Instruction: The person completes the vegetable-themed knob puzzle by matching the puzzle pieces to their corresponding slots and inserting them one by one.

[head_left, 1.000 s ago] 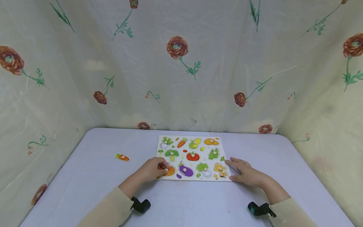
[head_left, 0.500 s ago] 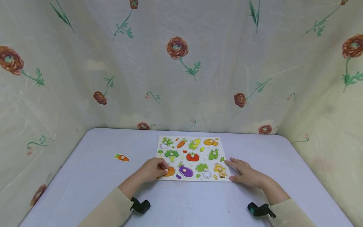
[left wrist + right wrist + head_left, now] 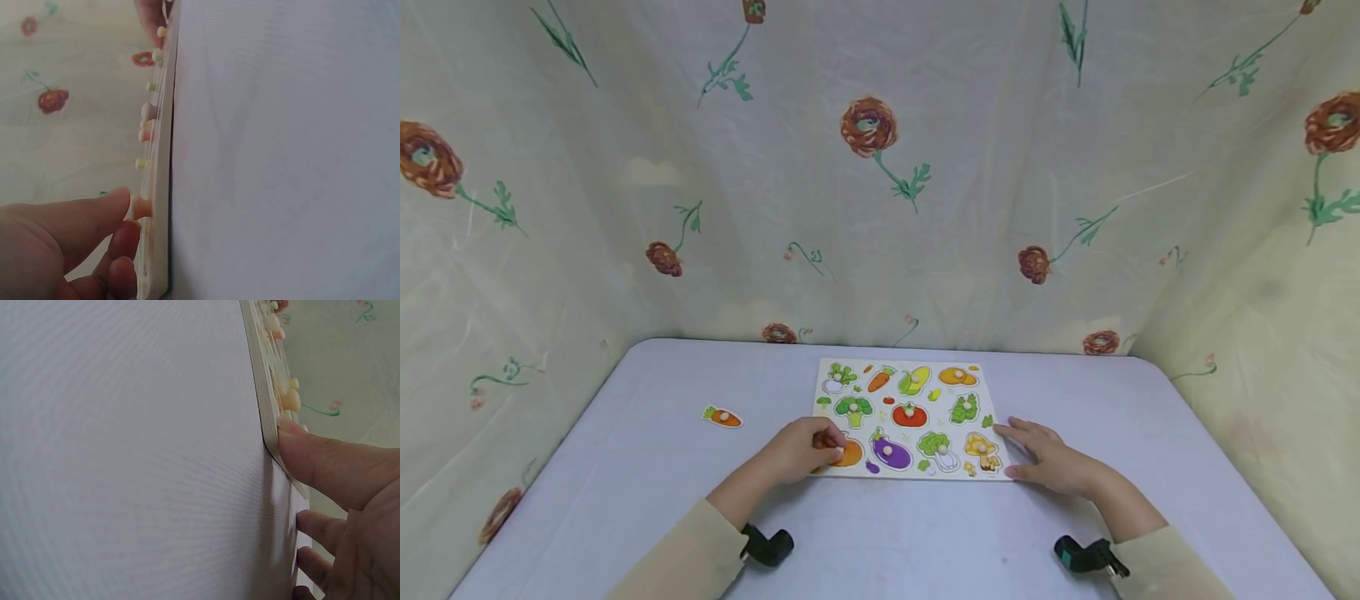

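Observation:
A white puzzle board [image 3: 891,471] with knobbed vegetable pieces lies flat on the table. My left hand [image 3: 808,450] is at its front left corner, thumb and fingers curled together at the knob of an orange pumpkin-like piece [image 3: 852,455]. In the left wrist view, that knob [image 3: 143,207] shows just past the fingertips, and the piece lies in the board. My right hand [image 3: 1056,458] rests at the board's right edge with fingers spread, its thumb [image 3: 306,450] touching the board's near corner. A carrot piece [image 3: 727,417] lies on the table, left of the board.
The table [image 3: 910,542] has a white cover. Flower-printed curtains [image 3: 962,250] hang behind it and on both sides. A black wrist device [image 3: 767,546] sits below the left hand, another black wrist device [image 3: 1082,554] below the right.
My left wrist has shifted very slightly to the left, while its fingers stay at the same knob. The right hand, the board and the carrot piece look unmoved.

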`<state>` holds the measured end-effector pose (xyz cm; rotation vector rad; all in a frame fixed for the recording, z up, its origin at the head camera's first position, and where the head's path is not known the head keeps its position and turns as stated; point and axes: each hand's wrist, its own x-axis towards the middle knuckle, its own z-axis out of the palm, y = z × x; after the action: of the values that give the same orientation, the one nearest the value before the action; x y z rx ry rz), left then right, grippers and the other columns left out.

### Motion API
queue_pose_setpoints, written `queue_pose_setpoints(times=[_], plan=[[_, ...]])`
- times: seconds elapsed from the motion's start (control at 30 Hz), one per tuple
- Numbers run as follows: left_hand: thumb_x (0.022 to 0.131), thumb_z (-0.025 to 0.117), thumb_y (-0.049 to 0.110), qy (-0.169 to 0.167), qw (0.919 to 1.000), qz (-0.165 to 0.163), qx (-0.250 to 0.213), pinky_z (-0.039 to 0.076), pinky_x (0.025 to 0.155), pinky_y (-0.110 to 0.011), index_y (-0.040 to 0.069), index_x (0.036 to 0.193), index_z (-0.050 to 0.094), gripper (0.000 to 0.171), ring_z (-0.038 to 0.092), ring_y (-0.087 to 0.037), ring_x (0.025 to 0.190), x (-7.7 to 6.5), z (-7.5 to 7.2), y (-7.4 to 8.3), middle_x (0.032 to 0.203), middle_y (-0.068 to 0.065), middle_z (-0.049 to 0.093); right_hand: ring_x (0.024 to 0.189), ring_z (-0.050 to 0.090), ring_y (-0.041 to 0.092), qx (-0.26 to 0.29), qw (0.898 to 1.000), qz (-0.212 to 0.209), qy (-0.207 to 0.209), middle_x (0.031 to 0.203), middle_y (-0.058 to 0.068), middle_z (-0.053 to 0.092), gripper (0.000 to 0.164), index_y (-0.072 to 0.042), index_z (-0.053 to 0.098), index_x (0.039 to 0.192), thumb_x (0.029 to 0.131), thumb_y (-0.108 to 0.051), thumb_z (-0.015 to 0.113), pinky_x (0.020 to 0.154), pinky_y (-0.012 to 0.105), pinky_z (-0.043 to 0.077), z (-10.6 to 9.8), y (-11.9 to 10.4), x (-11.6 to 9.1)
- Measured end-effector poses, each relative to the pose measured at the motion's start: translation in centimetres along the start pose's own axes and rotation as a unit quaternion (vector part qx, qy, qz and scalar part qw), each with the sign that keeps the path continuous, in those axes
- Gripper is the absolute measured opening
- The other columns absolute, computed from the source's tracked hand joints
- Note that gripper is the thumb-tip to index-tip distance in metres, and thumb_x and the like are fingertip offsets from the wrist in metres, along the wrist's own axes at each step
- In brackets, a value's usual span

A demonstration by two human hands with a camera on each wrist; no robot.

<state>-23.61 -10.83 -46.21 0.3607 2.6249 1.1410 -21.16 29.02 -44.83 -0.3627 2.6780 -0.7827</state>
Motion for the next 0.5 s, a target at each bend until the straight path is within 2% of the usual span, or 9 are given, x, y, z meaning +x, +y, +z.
queue_pose_setpoints(times=[0.23,0.5], plan=[[0.094,0.072,0.019,0.018,0.9992,-0.028,-0.024,0.049,0.064,-0.029,0.017,0.098,0.069,0.006,0.053,-0.02,0.08,-0.4,-1.3,0.0,0.092,0.0,0.061,0.144,0.011,0.055,-0.001,1.0,-0.005,0.002,0.16,0.029,0.02,0.075,-0.008,0.041,0.152,0.09,-0.038,0.072,0.109,0.075,0.014,0.2,0.4,0.1],[0.094,0.073,0.021,0.073,0.996,-0.051,0.006,0.05,0.077,-0.032,0.021,0.101,0.07,0.008,0.052,-0.021,0.097,-0.9,-2.9,-0.5,0.101,0.002,0.063,0.144,0.011,0.055,-0.001,1.0,-0.01,0.002,0.159,0.03,0.021,0.074,-0.007,0.041,0.152,0.091,-0.036,0.072,0.11,0.075,0.015,0.2,0.4,0.1]])
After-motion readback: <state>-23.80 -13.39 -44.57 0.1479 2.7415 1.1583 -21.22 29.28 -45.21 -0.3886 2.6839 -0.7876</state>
